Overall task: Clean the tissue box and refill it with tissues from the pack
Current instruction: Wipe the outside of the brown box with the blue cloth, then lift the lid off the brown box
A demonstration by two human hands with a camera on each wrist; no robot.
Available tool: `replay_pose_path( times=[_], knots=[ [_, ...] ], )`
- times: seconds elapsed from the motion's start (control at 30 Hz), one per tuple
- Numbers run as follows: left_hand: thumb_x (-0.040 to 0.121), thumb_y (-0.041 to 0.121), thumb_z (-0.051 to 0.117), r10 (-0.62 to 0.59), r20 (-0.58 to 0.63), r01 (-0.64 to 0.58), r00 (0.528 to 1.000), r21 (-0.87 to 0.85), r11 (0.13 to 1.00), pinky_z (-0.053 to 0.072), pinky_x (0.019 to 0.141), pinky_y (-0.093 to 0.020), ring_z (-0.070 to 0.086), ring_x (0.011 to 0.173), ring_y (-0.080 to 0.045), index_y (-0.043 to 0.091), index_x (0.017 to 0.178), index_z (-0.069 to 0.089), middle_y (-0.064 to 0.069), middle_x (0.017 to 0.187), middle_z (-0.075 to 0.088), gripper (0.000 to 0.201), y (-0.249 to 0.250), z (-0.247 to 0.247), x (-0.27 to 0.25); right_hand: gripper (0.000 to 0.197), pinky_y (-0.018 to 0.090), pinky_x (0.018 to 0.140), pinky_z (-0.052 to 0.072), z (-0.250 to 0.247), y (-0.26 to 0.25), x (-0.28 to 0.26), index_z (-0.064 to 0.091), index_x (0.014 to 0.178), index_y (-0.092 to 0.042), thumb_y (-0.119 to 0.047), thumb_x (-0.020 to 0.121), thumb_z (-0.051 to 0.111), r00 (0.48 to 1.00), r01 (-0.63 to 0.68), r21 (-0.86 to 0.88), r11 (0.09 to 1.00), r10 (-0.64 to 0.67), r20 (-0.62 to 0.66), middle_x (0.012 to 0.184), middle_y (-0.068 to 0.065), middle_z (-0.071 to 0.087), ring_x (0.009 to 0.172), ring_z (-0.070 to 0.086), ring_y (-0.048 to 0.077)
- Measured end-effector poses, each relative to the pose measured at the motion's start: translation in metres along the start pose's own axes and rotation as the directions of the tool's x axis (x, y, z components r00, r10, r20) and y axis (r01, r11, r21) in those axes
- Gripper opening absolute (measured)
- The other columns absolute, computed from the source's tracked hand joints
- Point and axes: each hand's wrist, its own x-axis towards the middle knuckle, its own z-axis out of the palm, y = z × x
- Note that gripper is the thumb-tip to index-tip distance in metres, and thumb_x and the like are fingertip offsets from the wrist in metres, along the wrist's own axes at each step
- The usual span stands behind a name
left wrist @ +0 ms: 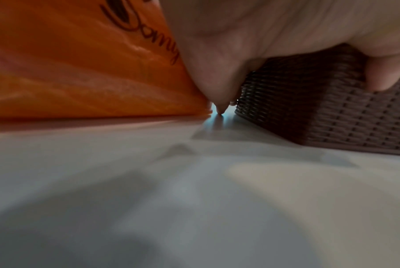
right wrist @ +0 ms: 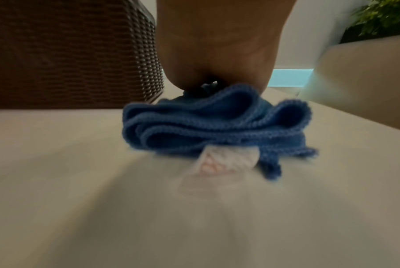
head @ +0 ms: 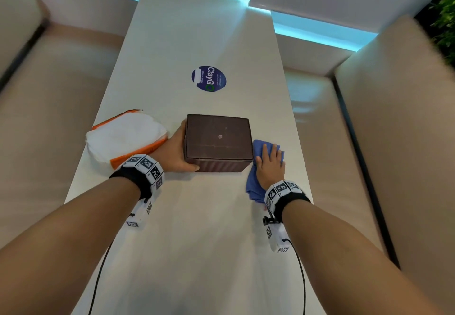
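A brown woven tissue box (head: 219,140) stands on the white table (head: 197,228), its closed flat face up. My left hand (head: 181,147) grips its left side, fingers along that wall and thumb round the near corner; the left wrist view shows the thumb (left wrist: 382,72) on the weave of the tissue box (left wrist: 320,112). The orange and white tissue pack (head: 123,135) lies just left of that hand. My right hand (head: 267,157) lies flat with straight fingers on a crumpled blue cloth (head: 253,186), right of the box. The cloth (right wrist: 217,123) bunches under my palm.
A round blue sticker (head: 208,78) is on the table beyond the box. Beige benches run along the left (head: 49,93) and right (head: 394,117) sides. A green plant (head: 445,19) stands at the far right. Cables hang from both wrists.
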Motion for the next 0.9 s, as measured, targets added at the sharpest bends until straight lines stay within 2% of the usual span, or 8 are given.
replay_pose_path(
  times=[0.13,0.27,0.37,0.5,0.57,0.63,0.7,0.9],
  knots=[
    [0.052,0.035,0.081,-0.001,-0.003,0.001,1.000,0.002,1.000,0.028,0.109,-0.008,0.034,0.138,-0.005,0.015,0.151,0.005,-0.002,0.150,0.032,0.126,-0.001,-0.002,0.004,0.056,0.048,0.119,0.009,0.004,-0.001,0.002,0.000,0.152,-0.016,-0.033,0.104,0.021,0.999,0.008,-0.039,0.999,-0.006,0.037,0.160,0.011,-0.007,0.148,-0.003,0.030],
    [0.051,0.034,0.079,-0.007,0.001,0.007,1.000,0.041,0.999,0.032,0.101,-0.005,0.040,0.128,0.008,0.017,0.149,0.009,0.002,0.142,0.038,0.122,-0.001,-0.003,0.006,0.057,0.050,0.118,0.010,-0.007,-0.001,0.008,-0.001,0.152,-0.019,-0.035,0.103,0.021,0.991,0.017,-0.089,0.996,-0.005,0.136,0.161,0.009,-0.009,0.148,-0.003,0.030],
    [0.050,0.032,0.080,-0.032,0.005,0.031,0.999,0.066,0.997,0.034,0.097,-0.003,0.046,0.123,-0.003,0.016,0.149,0.010,0.001,0.138,0.040,0.122,-0.002,-0.005,0.007,0.053,0.048,0.115,0.018,-0.030,-0.013,0.018,0.015,0.151,-0.014,-0.029,0.103,0.031,0.980,-0.059,-0.075,0.995,0.072,0.187,0.159,0.013,0.008,0.145,0.012,0.033],
    [0.053,0.020,0.084,-0.072,0.019,0.070,0.997,0.077,0.995,0.034,0.095,-0.002,0.046,0.122,-0.005,0.016,0.149,0.008,0.003,0.136,0.040,0.123,-0.004,-0.007,0.009,0.049,0.046,0.116,0.023,-0.091,-0.057,0.028,0.038,0.141,-0.011,-0.010,0.091,0.042,0.993,-0.121,0.323,0.939,0.114,0.041,0.149,0.012,0.035,0.138,0.031,0.031],
    [0.054,0.016,0.084,-0.081,0.016,0.080,0.997,0.084,0.993,0.036,0.092,0.000,0.048,0.115,0.003,0.016,0.149,0.009,0.004,0.134,0.040,0.122,-0.006,-0.007,0.010,0.064,0.048,0.115,0.027,-0.114,-0.085,0.028,0.030,0.146,-0.014,-0.013,0.086,0.052,0.997,0.080,0.450,0.890,-0.077,-0.025,0.153,0.013,0.029,0.140,0.030,0.032],
    [0.054,0.011,0.086,-0.093,0.013,0.091,0.996,0.078,0.993,0.039,0.086,0.001,0.048,0.110,0.014,0.016,0.148,0.011,0.008,0.127,0.043,0.121,-0.008,-0.007,0.011,0.090,0.049,0.120,0.015,-0.129,-0.115,0.015,0.009,0.152,-0.020,-0.030,0.083,0.066,0.908,0.310,0.270,0.912,-0.368,0.200,0.161,0.008,0.007,0.148,0.006,0.027],
    [0.056,0.006,0.088,-0.111,0.001,0.111,0.994,0.087,0.990,0.041,0.083,-0.001,0.050,0.107,0.015,0.014,0.148,0.011,0.014,0.124,0.043,0.120,-0.008,-0.006,0.012,0.113,0.053,0.119,0.007,-0.134,-0.143,0.002,-0.005,0.152,-0.026,-0.050,0.073,0.072,0.791,0.482,-0.006,0.876,-0.432,0.433,0.161,0.001,-0.007,0.148,-0.009,0.023],
    [0.048,0.035,0.088,-0.138,-0.021,0.140,0.990,0.141,0.980,0.033,0.110,-0.029,0.036,0.135,-0.010,0.014,0.151,0.004,0.001,0.152,0.030,0.134,0.003,-0.007,0.009,0.135,0.055,0.119,0.009,-0.098,-0.174,-0.008,-0.010,0.150,-0.022,-0.052,0.057,0.083,0.767,0.621,-0.347,0.703,-0.452,0.456,0.160,0.009,-0.007,0.148,-0.004,0.032]
  ],
)
